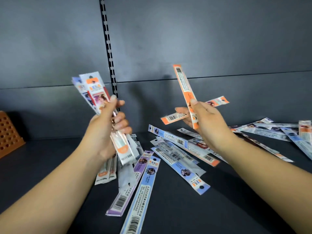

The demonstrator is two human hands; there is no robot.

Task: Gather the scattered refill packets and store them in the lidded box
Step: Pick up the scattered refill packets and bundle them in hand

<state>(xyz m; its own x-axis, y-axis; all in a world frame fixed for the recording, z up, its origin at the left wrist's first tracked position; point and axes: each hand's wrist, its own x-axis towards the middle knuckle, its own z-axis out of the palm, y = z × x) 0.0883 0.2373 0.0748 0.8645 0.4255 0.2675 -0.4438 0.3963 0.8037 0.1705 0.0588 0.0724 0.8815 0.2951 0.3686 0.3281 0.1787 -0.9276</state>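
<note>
Light moderate, even, cool; dark back panel (202, 39) shows soft sheen, no hard glare. Hand shadows fall far, onto panel. Motion blur on left hand (108, 130) and its packet bunch (94, 92). Wide-angle bending at edges. Near packets sharper.

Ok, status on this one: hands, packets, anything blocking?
Left hand grips a packet bundle. Right hand pinches two orange packets. Many loose packets on shelf. Box unseen.

Two bare forearms, no sleeves; left grip (108, 125), right grip (207, 122); short nails
</note>
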